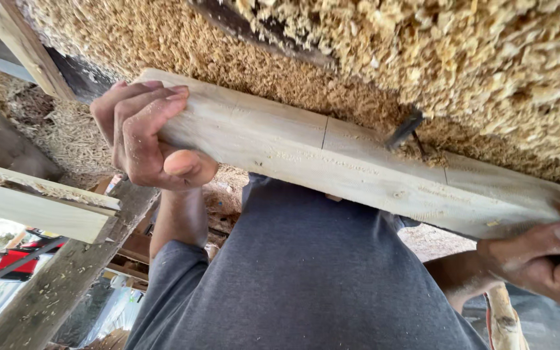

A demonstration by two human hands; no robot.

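1. Gripping one end of the pale wooden plank (332, 162), the left hand (147, 136) has its fingers curled over the far edge and its thumb pressed against the near face.
2. Over at the other end, the right hand (539, 259) clamps the plank's lower corner, thumb laid flat along the near edge, fingers wrapped beneath.
3. So the two hands sit well apart, one at each end, both closed tight on the same board.
4. The plank runs slantwise across the view, high at the left hand, lower at the right, with thin pencil lines crossing its face.
5. Behind it, a thick bed of sawdust (461, 58) fills the background, and the plank's far edge lies against it.
6. A dark metal piece (404, 128) pokes out of the sawdust just beyond the plank's far edge, near the middle.
7. Closer in, the person's grey shirt (306, 279) takes up the space between the arms.
8. Off to the left, weathered timber beams (46, 194) cross, and a red machine (8, 259) shows blurred beyond them.
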